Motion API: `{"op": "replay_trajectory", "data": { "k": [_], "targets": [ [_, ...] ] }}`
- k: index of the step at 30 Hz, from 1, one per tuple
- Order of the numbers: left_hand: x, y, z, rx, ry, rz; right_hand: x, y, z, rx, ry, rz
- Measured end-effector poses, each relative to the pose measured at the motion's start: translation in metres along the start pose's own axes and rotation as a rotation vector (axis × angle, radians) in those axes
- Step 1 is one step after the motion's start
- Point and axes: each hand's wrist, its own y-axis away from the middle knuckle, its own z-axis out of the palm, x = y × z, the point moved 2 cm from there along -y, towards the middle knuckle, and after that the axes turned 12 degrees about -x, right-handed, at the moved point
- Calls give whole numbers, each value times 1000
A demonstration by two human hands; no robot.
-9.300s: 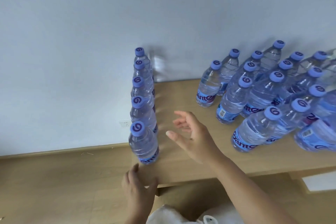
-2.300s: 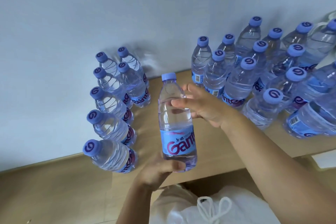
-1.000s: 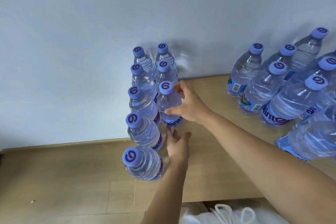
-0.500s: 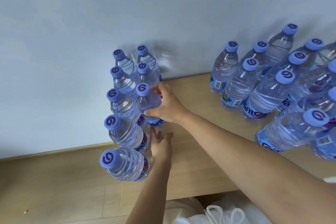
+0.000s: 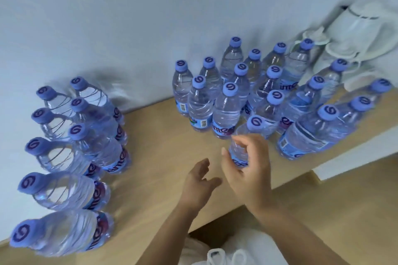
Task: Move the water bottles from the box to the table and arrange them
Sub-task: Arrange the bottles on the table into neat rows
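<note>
The right hand [image 5: 247,170], grip curled around a clear plastic water bottle with a blue cap [image 5: 241,148], holds it at the near edge of the unsorted cluster on the wooden desk [image 5: 163,157]. The left hand [image 5: 199,180] hovers with fingers relaxed, holding nothing. Full, heavy and thin-walled, the bottle is best held mid-body.

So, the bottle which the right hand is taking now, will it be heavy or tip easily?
The bottle in the right hand looks full, so probably heavy for its size. Tall and narrow, it may tip if pushed high. Its thin ribbed wall likely dents slightly.
</note>
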Motion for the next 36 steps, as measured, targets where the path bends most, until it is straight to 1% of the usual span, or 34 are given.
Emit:
{"op": "replay_trajectory", "data": {
  "k": [1, 2, 3, 5, 7, 9, 17, 19, 22, 25, 26, 28, 30, 31, 32, 33, 34, 35, 36],
  "targets": [
    [0, -5, 11, -31, -6, -17, 12, 4, -17, 68, 45, 53],
    [-1, -9, 19, -48, -16, -21, 22, 6, -28, 101, 77, 126],
    [-2, -13, 24, -50, -27, -22, 32, 6, -33, 91, 92, 211],
    [-3, -18, 33, -42, -40, -25, 46, 5, -35, -40, 73, 347],
    [-5, -20, 36, -34, -37, -26, 55, 1, -28, -208, 9, 395],
    [-7, -20, 36, -22, -29, -27, 61, -1, -21, -284, -27, 403],
    [-20, 2, 20, 31, -72, -25, 57, -12, -23, -314, -167, 441],
    [-18, 12, 14, 43, -52, 18, 45, -20, -23, -335, -260, 440],
    [-10, 28, 1, 42, 90, 164, 21, -33, -12, -414, -398, 424],
    [-6, 47, -14, 70, 213, 238, -5, -41, 4, -467, -441, 430],
    [-6, 54, -21, 62, 241, 254, -14, -45, 9, -509, -456, 438],
    [-7, 67, -36, -7, 279, 278, -27, -52, 19, -672, -613, 439],
    [-10, 79, -51, -152, 332, 273, -39, -57, 29, -873, -769, 427],
    [-12, 85, -58, -217, 375, 258, -45, -59, 35, -957, -798, 415],
    [-14, 91, -64, -259, 410, 238, -50, -60, 41, -1002, -808, 398],
    [-15, 94, -70, -263, 424, 218, -54, -61, 48, -1016, -790, 382],
    [-16, 98, -76, -232, 427, 211, -60, -61, 57, -1010, -763, 373],
    [-18, 97, -77, -163, 398, 204, -62, -61, 61, -996, -739, 379],
    [-24, 101, -88, -41, 367, 214, -72, -59, 77, -1018, -726, 375]
  ]
}}
